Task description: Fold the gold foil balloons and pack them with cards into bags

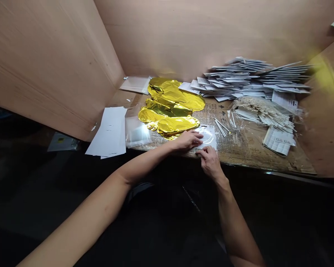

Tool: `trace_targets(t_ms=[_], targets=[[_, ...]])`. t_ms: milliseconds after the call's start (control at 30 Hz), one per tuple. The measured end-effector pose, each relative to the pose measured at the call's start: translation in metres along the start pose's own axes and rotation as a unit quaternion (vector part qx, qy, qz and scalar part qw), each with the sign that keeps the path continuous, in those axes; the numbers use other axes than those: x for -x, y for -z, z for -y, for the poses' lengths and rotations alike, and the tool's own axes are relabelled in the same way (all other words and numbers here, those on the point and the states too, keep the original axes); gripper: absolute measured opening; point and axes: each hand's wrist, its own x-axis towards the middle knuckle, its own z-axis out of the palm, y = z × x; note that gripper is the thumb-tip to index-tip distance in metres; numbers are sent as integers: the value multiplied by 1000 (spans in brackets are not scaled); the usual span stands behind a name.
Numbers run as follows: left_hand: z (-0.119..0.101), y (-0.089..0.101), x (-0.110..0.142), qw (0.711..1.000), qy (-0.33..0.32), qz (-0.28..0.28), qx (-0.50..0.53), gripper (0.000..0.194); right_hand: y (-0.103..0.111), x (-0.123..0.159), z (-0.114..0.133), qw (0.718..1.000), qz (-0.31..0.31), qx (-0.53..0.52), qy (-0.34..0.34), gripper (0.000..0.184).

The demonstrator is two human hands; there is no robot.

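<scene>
A clear plastic packet with a white insert (pixel 210 134) lies near the front edge of the cardboard-covered table. My left hand (pixel 187 141) rests over its left side, fingers stretched out and lying on it. At the packet's lower edge, my right hand (pixel 210 160) has its fingers curled and pinched together on the plastic. Gold foil balloons (pixel 178 124), flat and stacked, lie just beyond my left hand. A few loose white sticks (pixel 221 127) are to the right of the packet.
White sheets (pixel 110 129) and clear plastic sleeves (pixel 139 133) lie at the left front; more sleeves (pixel 136 84) sit behind. Stacked white packets (pixel 239 76) fill the back right, before a bag of white sticks (pixel 267 111) and a folded paper (pixel 278 141). Wooden panels (pixel 183 37) enclose the table.
</scene>
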Motion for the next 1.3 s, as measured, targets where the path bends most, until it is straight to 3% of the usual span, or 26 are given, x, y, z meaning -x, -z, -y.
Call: trace_targets(t_ms=[133, 300, 400, 467, 533, 633, 733, 800, 867, 967, 1033, 1100, 1167, 1233, 1300], targets=[[0, -4, 5, 1000, -9, -17, -10, 16, 6, 4, 4, 1000, 1, -4, 11, 27], [-4, -2, 5, 999, 2, -4, -38, 24, -3, -19, 14, 999, 11, 31, -7, 16], [-7, 0, 5, 999, 0, 0, -51, 22, 6, -12, 11, 991, -17, -123, -41, 16], [-10, 0, 9, 997, -9, 14, -78, 20, 25, 12, 1, 951, -81, -282, -101, 21], [-17, -1, 17, 993, -30, 37, -107, 22, 47, 45, -13, 910, -124, -360, -163, 27], [-30, -4, 34, 990, -61, 70, -109, 20, 63, 89, -28, 941, -91, -245, -213, 33], [-43, -5, 47, 990, -56, 89, -95, 19, 45, 105, -24, 977, -63, -110, -172, 46], [-47, -5, 50, 989, -47, 101, -96, 16, 24, 98, -15, 989, -70, -71, -109, 31], [-49, -5, 49, 989, -48, 107, -91, 11, 7, 82, -6, 987, -118, -69, -87, 14], [-46, -9, 46, 992, -52, 83, -82, 13, -5, 59, 3, 965, -192, -78, -159, 24], [-41, -16, 47, 992, -52, 53, -98, 12, -5, 50, 7, 941, -210, -80, -252, 29], [-38, -23, 51, 989, -55, 32, -133, 15, 0, 47, 9, 901, -199, -149, -355, 40], [-36, -29, 58, 984, -71, 23, -164, 19, 9, 46, 9, 852, -125, -298, -411, 54], [-38, -31, 68, 981, -98, -10, -167, 20, 24, 42, 4, 812, -14, -432, -393, 57], [-42, -29, 79, 977, -125, -98, -144, 17, 46, 24, -6, 799, 23, -486, -353, 53]])
